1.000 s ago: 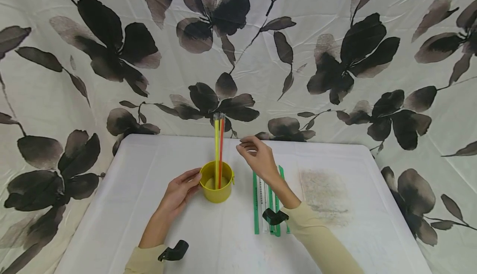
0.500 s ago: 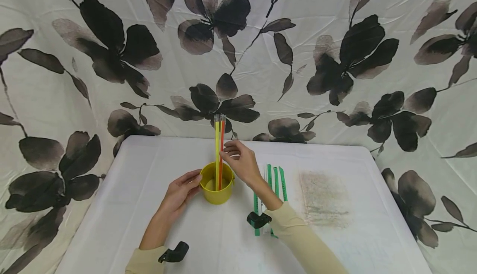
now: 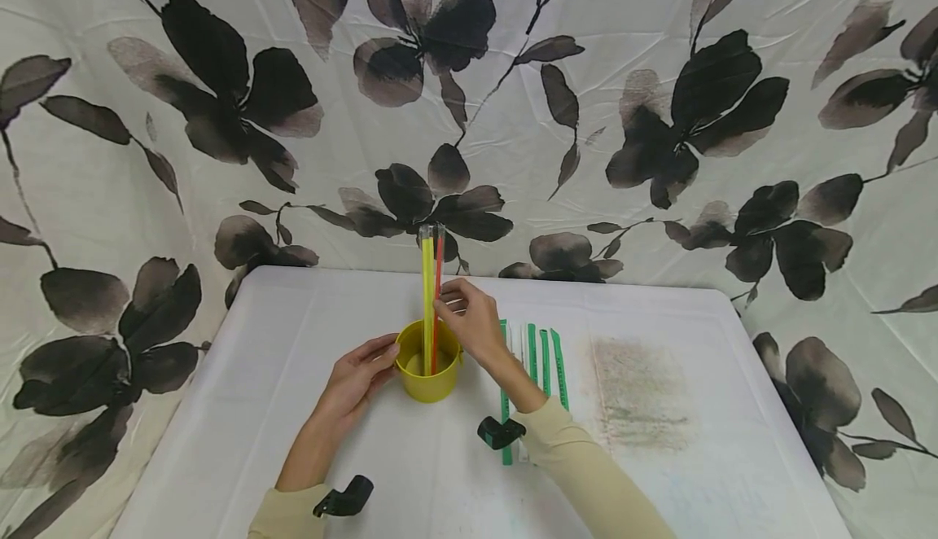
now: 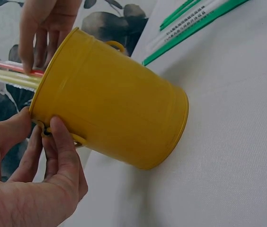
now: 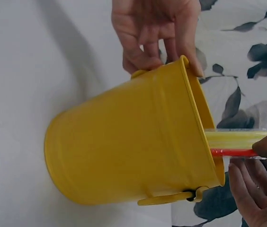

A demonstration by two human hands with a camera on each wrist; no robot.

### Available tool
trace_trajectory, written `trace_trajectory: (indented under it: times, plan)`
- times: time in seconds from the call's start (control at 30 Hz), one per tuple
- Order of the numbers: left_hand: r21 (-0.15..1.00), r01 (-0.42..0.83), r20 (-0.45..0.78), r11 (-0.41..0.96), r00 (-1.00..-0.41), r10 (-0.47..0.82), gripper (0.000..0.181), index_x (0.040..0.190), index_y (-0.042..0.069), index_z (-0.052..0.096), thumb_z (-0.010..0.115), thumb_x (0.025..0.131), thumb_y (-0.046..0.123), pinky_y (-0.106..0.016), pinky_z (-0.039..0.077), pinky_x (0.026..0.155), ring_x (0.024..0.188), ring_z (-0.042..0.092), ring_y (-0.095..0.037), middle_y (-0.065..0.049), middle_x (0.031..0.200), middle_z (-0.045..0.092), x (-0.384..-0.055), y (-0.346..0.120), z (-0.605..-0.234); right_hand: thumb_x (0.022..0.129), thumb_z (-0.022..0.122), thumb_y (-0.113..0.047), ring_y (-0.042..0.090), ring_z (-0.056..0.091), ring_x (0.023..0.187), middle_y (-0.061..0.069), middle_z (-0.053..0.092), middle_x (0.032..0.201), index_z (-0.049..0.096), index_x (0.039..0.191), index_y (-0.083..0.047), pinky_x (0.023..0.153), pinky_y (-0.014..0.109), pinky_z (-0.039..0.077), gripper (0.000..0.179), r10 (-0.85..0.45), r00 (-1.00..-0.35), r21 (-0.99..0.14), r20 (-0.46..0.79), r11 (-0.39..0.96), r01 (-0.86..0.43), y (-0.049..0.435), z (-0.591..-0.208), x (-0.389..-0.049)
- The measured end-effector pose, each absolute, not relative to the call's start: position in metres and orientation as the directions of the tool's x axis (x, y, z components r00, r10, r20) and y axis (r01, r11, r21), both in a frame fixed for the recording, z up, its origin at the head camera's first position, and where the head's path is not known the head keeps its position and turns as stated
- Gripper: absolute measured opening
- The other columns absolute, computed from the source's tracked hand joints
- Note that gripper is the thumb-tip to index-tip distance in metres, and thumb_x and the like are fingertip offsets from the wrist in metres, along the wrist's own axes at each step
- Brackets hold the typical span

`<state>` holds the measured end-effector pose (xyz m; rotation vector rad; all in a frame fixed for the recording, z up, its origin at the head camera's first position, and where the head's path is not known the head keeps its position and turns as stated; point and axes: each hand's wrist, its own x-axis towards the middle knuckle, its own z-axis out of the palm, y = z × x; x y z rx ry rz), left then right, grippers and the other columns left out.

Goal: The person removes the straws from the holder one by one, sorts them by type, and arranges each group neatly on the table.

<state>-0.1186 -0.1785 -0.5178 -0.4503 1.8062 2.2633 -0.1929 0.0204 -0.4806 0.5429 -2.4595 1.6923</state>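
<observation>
A small yellow bucket (image 3: 428,388) stands upright on the white table, with yellow straws (image 3: 428,287) and a red straw (image 3: 438,274) in clear wrappers rising from it. My left hand (image 3: 357,380) holds the bucket's left side; in the left wrist view its thumb is at the rim and its fingers are by the handle joint. My right hand (image 3: 472,323) pinches the red straw above the rim, as the right wrist view (image 5: 261,189) also has it. To the right, partly under my right forearm, lie green straws (image 3: 545,360) and a white printed wrapper (image 4: 190,23).
A brownish smudged patch (image 3: 641,392) marks the tablecloth at right. Behind the table's far edge hangs a white cloth (image 3: 528,140) with dark flowers. Black cameras (image 3: 344,497) sit on both wrists.
My right hand has moved left from over the table to the straws and taken hold of the red one, which has shifted slightly to the right. My left hand stays on the bucket.
</observation>
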Motion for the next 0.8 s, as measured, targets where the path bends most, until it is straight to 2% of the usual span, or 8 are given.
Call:
trace_trajectory:
  times: [0.17,0.37,0.63,0.8]
  plan:
    - [0.905,-0.354,-0.371,-0.234,-0.928,-0.032,0.048,0.146,0.000,0.052,0.066,0.103,0.014,-0.021,0.055,0.096,0.119,0.062,-0.018,-0.018,0.148,0.051,-0.119,-0.177,-0.517,0.096,0.072,-0.005,0.028,0.074,0.088,0.016,0.075,0.104,0.070,0.112,0.002,0.079,0.028,0.063,0.017,-0.230,-0.921,-0.864,0.314,0.332,-0.378,0.024,-0.478,-0.194]
    - [0.903,-0.358,-0.377,-0.239,-0.926,-0.038,0.047,0.146,0.000,0.052,0.066,0.103,0.013,-0.024,0.055,0.098,0.118,0.062,-0.018,-0.018,0.147,0.051,-0.118,-0.177,-0.516,0.096,0.071,-0.003,0.029,0.074,0.092,0.017,0.074,0.104,0.068,0.113,0.003,0.082,0.029,0.062,0.018,-0.213,-0.918,-0.876,0.334,0.289,-0.386,0.034,-0.470,-0.195]
    - [0.905,-0.357,-0.377,-0.231,-0.925,-0.045,0.049,0.146,0.001,0.052,0.067,0.102,0.014,-0.020,0.056,0.094,0.118,0.062,-0.017,-0.017,0.148,0.051,-0.118,-0.177,-0.517,0.097,0.070,-0.003,0.031,0.075,0.087,0.018,0.073,0.101,0.067,0.115,0.005,0.075,0.028,0.063,0.020,-0.150,-0.910,-0.888,0.387,0.205,-0.411,0.052,-0.449,-0.198]
    - [0.905,-0.357,-0.376,-0.230,-0.926,-0.042,0.048,0.146,0.001,0.052,0.066,0.103,0.014,-0.020,0.055,0.094,0.118,0.062,-0.017,-0.017,0.148,0.050,-0.118,-0.177,-0.517,0.098,0.070,-0.005,0.029,0.075,0.089,0.016,0.073,0.104,0.067,0.118,0.002,0.078,0.029,0.063,0.021,-0.111,-0.919,-0.898,0.378,0.197,-0.393,0.066,-0.436,-0.198]
